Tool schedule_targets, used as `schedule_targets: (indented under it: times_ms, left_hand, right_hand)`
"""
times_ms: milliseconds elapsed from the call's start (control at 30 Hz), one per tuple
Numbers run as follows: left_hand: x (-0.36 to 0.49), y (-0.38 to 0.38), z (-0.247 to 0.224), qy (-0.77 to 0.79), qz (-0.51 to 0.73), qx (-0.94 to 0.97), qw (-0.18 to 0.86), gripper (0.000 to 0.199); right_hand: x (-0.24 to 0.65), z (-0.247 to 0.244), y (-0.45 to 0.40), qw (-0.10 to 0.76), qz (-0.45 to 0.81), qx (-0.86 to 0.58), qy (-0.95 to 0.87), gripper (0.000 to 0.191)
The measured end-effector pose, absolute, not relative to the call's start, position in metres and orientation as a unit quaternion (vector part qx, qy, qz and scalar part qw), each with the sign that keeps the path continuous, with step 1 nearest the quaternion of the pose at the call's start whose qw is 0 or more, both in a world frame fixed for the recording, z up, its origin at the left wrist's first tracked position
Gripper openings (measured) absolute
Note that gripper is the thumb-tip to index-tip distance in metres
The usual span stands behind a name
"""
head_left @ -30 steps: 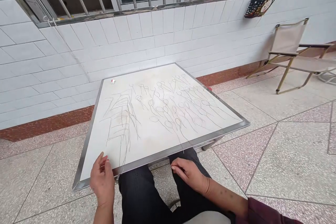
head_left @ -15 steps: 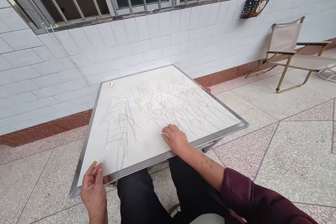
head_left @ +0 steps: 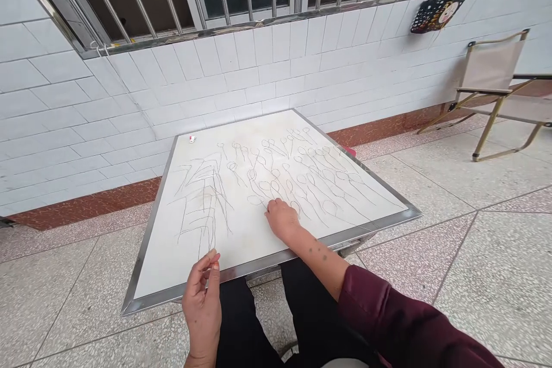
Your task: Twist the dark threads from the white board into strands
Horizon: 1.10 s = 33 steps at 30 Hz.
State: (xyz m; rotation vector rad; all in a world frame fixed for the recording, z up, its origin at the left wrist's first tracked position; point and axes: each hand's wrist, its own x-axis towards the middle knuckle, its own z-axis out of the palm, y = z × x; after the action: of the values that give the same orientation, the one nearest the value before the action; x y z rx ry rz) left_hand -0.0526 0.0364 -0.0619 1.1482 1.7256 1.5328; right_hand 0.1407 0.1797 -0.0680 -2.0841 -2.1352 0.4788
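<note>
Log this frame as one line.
right hand: on looped threads | left hand: pinching thread end at table edge

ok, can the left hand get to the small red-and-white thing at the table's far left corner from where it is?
Probably, but only with a long stretch. The left hand is at the near edge and the small red-and-white object sits at the far corner of the table. Only flat thread loops lie between.

Many thin dark threads (head_left: 276,184) lie flat on the white table (head_left: 241,236). Those toward 1 o'clock are curled into small loops. Those toward 10 o'clock lie long and tangled.
</note>
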Motion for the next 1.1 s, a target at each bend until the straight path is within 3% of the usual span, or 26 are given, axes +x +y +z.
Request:
schedule_targets:
  times_ms: [533,800,1100]
  left_hand:
    - [-0.031,0.037,-0.074,0.589,0.566,0.417,0.399,0.045]
    - [-0.026,0.049,-0.066,0.550,0.607,0.321,0.475,0.056]
    - [-0.005,0.044,-0.039,0.507,0.633,0.304,0.499,0.046]
  right_hand:
    - [0.128,-0.070,0.180,0.058,0.165,-0.705,-0.688,0.015]
    - [0.132,-0.051,0.123,0.142,0.175,-0.672,-0.706,0.015]
    - [0.130,-0.035,0.054,0.286,0.164,-0.567,-0.754,0.007]
